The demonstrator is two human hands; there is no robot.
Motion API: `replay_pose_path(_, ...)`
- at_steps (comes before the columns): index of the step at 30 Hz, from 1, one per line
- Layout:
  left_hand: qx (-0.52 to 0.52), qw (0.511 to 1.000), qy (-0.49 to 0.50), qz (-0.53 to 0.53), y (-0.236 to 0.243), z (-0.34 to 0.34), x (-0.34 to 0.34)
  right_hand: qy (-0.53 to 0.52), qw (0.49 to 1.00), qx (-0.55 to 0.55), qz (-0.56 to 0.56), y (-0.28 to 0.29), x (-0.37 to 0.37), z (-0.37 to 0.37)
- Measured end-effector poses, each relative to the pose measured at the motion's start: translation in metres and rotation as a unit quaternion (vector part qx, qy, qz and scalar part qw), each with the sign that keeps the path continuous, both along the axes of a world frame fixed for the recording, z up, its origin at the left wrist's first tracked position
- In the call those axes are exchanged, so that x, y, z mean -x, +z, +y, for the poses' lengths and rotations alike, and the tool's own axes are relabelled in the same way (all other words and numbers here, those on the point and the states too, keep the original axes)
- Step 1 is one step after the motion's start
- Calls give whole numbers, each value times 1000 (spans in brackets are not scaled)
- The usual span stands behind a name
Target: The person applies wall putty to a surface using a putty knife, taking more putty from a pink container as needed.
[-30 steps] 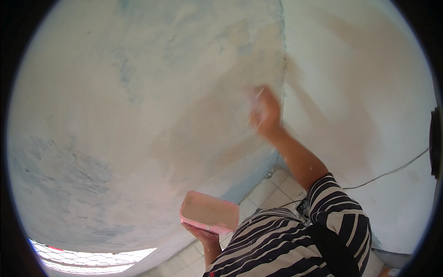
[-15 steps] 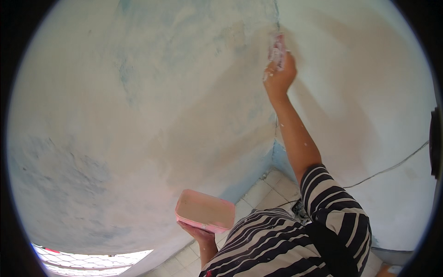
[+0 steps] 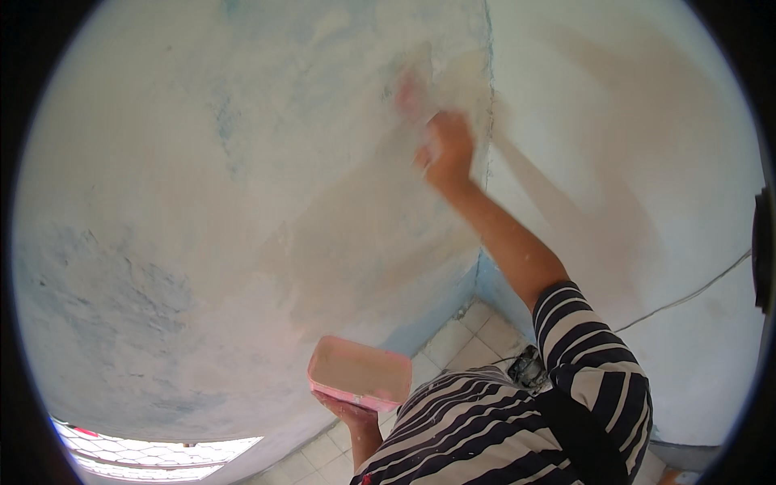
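Observation:
My right hand (image 3: 453,145) is raised near the wall corner, its fingers closed round a pink, putty-smeared putty knife (image 3: 410,93). Motion blurs both, and the knife is against or just off the left wall (image 3: 339,153), which is patched in cream over faint blue. Low in front of me, my left hand (image 3: 347,411) supports a pink rectangular tub (image 3: 380,399) from beneath and along its near side. Inside the tub's rim is a smooth beige surface. Most of the left fingers are hidden under the tub.
A thin cable (image 3: 687,299) runs across the right wall (image 3: 671,356). Pale floor tiles (image 3: 449,343) show at the foot of the corner, with a dark object (image 3: 527,369) on them beside my body. A bright window with a grille (image 3: 153,461) lies at lower left.
My right hand has swung left and slightly down from the corner onto the left wall's side, taking the putty knife along. The left hand and tub have barely moved.

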State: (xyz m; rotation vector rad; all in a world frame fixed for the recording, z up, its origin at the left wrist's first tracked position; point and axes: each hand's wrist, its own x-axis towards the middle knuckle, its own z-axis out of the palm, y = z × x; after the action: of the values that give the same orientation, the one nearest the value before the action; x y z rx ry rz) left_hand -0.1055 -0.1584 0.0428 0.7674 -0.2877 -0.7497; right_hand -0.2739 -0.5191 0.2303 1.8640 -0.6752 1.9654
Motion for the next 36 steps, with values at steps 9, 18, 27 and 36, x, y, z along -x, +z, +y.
replay_pose_path(9,-9,999,21,-26,13,0,13,115,961,-179,-179,27,42,-6)
replay_pose_path(18,3,999,25,-33,19,2,9,218,975,-44,-10,3,7,35)
replay_pose_path(27,0,1000,12,-3,37,-1,20,171,984,29,26,17,8,44)
replay_pose_path(36,2,997,-4,-77,36,-3,20,46,999,-1,-3,9,5,25)
